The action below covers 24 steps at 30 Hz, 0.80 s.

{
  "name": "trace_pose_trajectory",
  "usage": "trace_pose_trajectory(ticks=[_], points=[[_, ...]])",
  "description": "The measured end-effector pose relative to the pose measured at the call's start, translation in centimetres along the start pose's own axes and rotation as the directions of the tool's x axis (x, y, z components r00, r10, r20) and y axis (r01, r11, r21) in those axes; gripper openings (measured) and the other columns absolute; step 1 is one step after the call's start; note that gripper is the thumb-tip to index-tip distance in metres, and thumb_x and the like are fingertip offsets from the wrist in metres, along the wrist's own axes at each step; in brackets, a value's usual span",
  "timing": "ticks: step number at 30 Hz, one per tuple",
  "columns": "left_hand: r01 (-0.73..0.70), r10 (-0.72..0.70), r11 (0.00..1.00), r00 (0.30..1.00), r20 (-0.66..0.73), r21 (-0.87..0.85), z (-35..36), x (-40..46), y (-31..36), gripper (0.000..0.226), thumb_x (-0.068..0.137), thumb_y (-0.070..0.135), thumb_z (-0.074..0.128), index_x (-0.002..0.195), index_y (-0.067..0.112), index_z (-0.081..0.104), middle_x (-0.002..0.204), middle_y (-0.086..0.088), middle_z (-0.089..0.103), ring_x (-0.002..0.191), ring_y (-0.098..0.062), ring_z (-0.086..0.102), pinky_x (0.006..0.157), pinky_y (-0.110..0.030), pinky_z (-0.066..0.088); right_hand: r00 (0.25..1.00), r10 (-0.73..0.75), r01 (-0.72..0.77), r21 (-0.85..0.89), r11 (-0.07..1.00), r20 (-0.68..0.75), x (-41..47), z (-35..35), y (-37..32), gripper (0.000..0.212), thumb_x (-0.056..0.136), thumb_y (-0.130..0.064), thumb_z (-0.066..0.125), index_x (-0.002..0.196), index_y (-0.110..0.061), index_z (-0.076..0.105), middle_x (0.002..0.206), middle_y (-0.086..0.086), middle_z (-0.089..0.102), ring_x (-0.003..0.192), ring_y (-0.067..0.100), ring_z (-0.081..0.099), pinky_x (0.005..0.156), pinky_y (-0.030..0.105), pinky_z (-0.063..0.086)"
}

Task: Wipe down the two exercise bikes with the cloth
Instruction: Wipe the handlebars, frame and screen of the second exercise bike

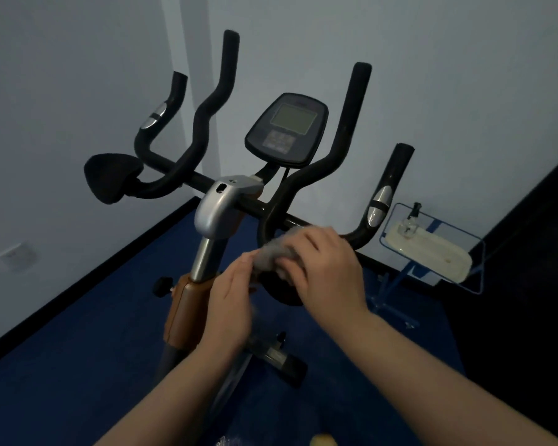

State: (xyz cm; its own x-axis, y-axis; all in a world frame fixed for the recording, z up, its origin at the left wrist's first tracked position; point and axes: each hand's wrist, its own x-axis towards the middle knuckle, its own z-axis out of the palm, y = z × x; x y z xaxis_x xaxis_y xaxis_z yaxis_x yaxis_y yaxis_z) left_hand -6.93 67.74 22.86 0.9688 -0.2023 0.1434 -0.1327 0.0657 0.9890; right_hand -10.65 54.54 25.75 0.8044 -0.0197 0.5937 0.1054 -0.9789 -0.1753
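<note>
both the left hand (231,304) and right hand (324,262) grip the grey cloth (273,254) by the exercise bike's handlebar (303,188).

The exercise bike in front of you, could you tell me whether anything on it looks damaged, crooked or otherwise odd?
Nothing stands out. The exercise bike looks intact: console sits centred between the handlebars, with no visible cracks or spills in this dim light. Both hands, left hand and right hand, hold the grey cloth near the crossbar.
</note>
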Motion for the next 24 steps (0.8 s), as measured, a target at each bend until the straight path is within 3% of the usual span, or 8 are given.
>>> trace_pose_trajectory(ticks=[3,7,9,11,13,17,21,24], points=[[0.027,-0.029,0.999,0.998,-0.047,-0.034,0.2,0.0,-0.6,0.042,0.101,0.032,0.037,0.082,0.047,0.071,0.085,0.016,0.073,0.080,0.001,0.067,0.071,-0.023,0.050,0.996,0.088,-0.087,-0.032,0.996,0.007,0.3,0.5,-1.5,0.016,0.083,-0.018,0.066,0.098,-0.015,0.066,0.100,0.003,0.064,0.089,0.022,0.056,0.070,0.033,0.046],[0.034,-0.033,0.999,0.998,0.050,-0.016,0.1,0.2,-1.1,0.042,0.103,0.027,0.031,0.095,0.039,0.070,0.094,0.012,0.073,0.090,-0.004,0.067,0.072,-0.016,0.051,0.956,-0.178,0.207,-0.105,0.973,0.235,-3.8,-1.0,-1.2,0.015,0.076,-0.016,0.066,0.090,-0.020,0.065,0.094,-0.003,0.063,0.088,0.019,0.056,0.072,0.029,0.040],[0.004,-0.006,0.999,0.998,0.057,0.032,-0.1,0.7,-0.7,0.037,0.103,0.024,0.033,0.098,0.038,0.067,0.096,0.014,0.071,0.092,0.000,0.065,0.075,-0.016,0.049,0.947,-0.196,0.213,-0.041,0.976,0.255,-3.5,-2.7,0.0,0.013,0.081,-0.024,0.057,0.093,-0.021,0.062,0.096,-0.004,0.060,0.090,0.017,0.052,0.074,0.027,0.037],[-0.074,0.070,0.995,0.996,0.058,0.066,0.2,1.6,-0.1,0.031,0.100,0.025,0.036,0.102,0.031,0.066,0.098,0.009,0.069,0.097,-0.003,0.062,0.082,-0.018,0.048,0.988,-0.064,0.054,0.075,0.996,0.139,-1.4,-4.0,0.9,0.017,0.084,-0.030,0.052,0.097,-0.021,0.059,0.099,-0.003,0.056,0.091,0.015,0.048,0.075,0.026,0.038],[-0.101,0.099,0.991,0.995,0.029,0.082,1.1,2.5,0.4,0.031,0.095,0.032,0.037,0.101,0.021,0.066,0.099,0.001,0.066,0.099,-0.014,0.061,0.087,-0.031,0.048,0.991,0.095,-0.108,0.138,0.985,0.092,1.4,-3.9,1.5,0.017,0.088,-0.033,0.052,0.099,-0.021,0.057,0.101,-0.004,0.055,0.094,0.013,0.047,0.077,0.026,0.040],[-0.090,0.103,0.975,0.993,-0.053,0.204,3.9,3.7,0.6,0.026,0.100,0.028,0.035,0.092,0.016,0.057,0.089,-0.004,0.060,0.086,-0.020,0.057,0.082,-0.046,0.048,0.923,0.297,-0.351,0.220,0.910,0.245,3.1,-0.2,0.6,0.011,0.096,-0.032,0.048,0.100,-0.022,0.049,0.095,-0.002,0.054,0.089,0.017,0.052,0.071,0.036,0.046],[-0.187,0.252,0.911,0.958,-0.136,0.367,4.9,4.0,-0.7,0.025,0.101,0.026,0.033,0.089,0.023,0.054,0.082,0.007,0.053,0.076,-0.010,0.053,0.072,-0.039,0.048,0.883,0.454,-0.470,0.271,0.840,0.124,-1.2,0.1,0.4,0.015,0.099,-0.032,0.040,0.115,-0.032,0.039,0.104,-0.007,0.053,0.086,0.010,0.055,0.068,0.034,0.052],[-0.237,0.330,0.878,0.929,-0.168,0.415,5.0,3.9,-1.0,0.024,0.100,0.023,0.036,0.091,0.019,0.058,0.083,0.007,0.052,0.073,-0.010,0.052,0.068,-0.041,0.048,0.864,0.470,-0.496,0.143,0.857,0.180,-0.9,-0.2,1.1,0.018,0.100,-0.036,0.037,0.116,-0.028,0.033,0.101,-0.003,0.057,0.083,0.016,0.058,0.063,0.038,0.050]])
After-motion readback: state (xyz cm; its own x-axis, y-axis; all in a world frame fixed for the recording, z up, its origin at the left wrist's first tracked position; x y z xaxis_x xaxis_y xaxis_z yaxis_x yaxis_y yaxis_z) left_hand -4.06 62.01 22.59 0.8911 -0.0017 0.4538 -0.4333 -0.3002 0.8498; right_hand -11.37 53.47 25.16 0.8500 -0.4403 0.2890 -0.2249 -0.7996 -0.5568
